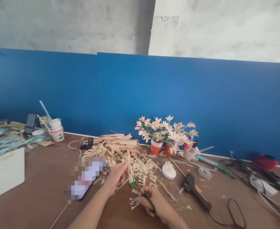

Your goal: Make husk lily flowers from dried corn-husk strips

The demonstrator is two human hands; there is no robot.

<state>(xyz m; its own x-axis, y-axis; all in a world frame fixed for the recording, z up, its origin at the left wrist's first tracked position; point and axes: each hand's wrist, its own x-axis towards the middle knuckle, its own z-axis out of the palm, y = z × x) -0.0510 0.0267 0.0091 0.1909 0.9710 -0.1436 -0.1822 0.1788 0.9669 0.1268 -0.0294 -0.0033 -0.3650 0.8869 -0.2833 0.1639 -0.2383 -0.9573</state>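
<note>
A pale dried strip (130,168) is pinched between the thumb and fingers of the left hand (118,176) and is held nearly upright, just beyond the fingertips of that hand and ahead of the right hand (152,198). The scissors (148,202) are gripped by their black handle in the right hand, with the blades directed up and leftward at the lower part of the strip; whether it is touched by them cannot be told. The two hands are held apart, the strip and blades lying between them.

Beyond the hands, a heap of dried strips (117,140) is spread on the desk (120,213), with small fringed pieces (143,168) scattered nearer. A phone (87,178), blurred out in part, is placed left of the left hand. To the right of the strip, a white round lid (169,172), a glue gun (194,188) and a roll of clear tape (204,172) are seen. Pale flowers (165,128) are stood in red cups (156,148) near the blue partition (120,95).
</note>
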